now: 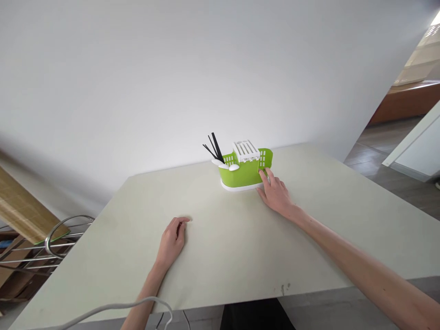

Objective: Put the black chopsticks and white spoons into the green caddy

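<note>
A green cutlery holder (242, 178) with a white base stands toward the back of the table. White spoons (233, 167) and black chopsticks (216, 146) stick out of its left end, and a white slotted top piece (246, 150) sits over its middle. At the holder's right end, my right hand (275, 192) has its fingers apart, with the fingertips against the green side and the thumb low by the base. My left hand (173, 240) lies on the tabletop to the front left, away from the holder, fingers loosely curled in and nothing visible in them.
The pale table (220, 247) meets a white wall (172, 82) at the back. Left of it are a metal rack (51, 247) and a bamboo-like board (27, 206). A grey cable (120, 306) crosses the front left edge.
</note>
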Demonstrator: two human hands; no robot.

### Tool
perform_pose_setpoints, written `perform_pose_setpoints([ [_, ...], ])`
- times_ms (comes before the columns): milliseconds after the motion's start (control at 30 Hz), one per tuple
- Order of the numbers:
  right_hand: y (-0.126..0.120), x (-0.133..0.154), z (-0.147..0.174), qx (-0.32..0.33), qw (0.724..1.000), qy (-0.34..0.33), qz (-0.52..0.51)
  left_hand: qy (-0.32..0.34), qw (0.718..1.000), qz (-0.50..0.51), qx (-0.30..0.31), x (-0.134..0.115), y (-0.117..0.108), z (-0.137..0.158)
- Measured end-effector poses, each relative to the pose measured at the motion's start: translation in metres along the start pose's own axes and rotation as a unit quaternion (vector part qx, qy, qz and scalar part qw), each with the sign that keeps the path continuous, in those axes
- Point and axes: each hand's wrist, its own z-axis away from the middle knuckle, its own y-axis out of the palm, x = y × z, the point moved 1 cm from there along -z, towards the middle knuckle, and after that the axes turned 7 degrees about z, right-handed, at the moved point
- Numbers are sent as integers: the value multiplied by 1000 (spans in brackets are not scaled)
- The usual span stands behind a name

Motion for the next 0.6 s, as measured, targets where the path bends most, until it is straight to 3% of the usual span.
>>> perform_pose_setpoints([
  [600,4,7,5,-24,999,3,-24,-2,1000,-9,-3,0,-2,-2],
])
